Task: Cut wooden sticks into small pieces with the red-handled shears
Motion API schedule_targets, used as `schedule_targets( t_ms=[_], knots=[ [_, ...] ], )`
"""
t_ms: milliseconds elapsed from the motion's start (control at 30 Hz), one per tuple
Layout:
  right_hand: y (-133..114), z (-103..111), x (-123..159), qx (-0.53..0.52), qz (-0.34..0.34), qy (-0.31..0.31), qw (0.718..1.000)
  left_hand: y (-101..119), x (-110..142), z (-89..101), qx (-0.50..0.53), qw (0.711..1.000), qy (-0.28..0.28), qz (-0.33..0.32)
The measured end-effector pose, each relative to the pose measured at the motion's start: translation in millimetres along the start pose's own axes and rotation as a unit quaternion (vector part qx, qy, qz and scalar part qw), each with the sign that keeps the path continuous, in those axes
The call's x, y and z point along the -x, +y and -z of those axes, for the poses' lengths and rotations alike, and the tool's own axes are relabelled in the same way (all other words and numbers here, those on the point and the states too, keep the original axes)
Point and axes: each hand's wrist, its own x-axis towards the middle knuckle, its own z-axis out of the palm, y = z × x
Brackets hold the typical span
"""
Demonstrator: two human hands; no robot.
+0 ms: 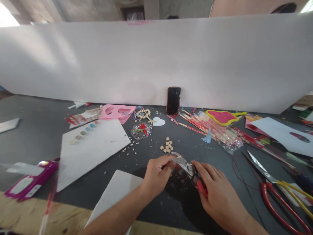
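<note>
My right hand (217, 186) is wrapped around the red handles of a pair of pruning shears (187, 167). Their curved metal blades point left, toward the fingertips of my left hand (158, 173). Thumb and forefinger of that left hand are pinched together beside the blades. A tiny pale piece shows at the blades, but what the fingers grip is mostly hidden. Just beyond the blades lies a small heap of pale, flower-shaped beads (167, 146) on the dark table.
A phone (173, 100) leans on the white partition (156, 62). Large red-handled scissors (271, 186) lie at right, below red-and-white sticks (215, 129). White boards (90, 147) and a purple glue gun (31, 179) are at left. A white heart (158, 121) lies near pink paper (116, 111).
</note>
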Motion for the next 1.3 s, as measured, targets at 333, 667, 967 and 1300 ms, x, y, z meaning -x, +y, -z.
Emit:
schedule_targets(
  t_ms=[333, 667, 967, 1300],
  knots=[
    [-2.8, -1.1, -1.5, 0.019, -0.012, 0.008, 1.0, -4.4, 0.5, -1.4, -0.009, 0.999, 0.034, 0.019],
    [-3.7, -3.6, -1.5, 0.03, 0.01, 0.04, 0.999, -4.2, 1.4, -1.7, 0.002, 0.999, 0.014, 0.042],
    [-3.1, -3.6, -0.2, -0.004, 0.007, 0.011, 1.0, -1.8, 1.2, -2.0, 0.003, 0.999, 0.013, 0.046],
    [-5.6, -0.7, -0.7, 0.006, -0.009, 0.01, 1.0, -3.9, 0.5, -2.3, -0.01, 0.998, 0.03, 0.06]
  ],
)
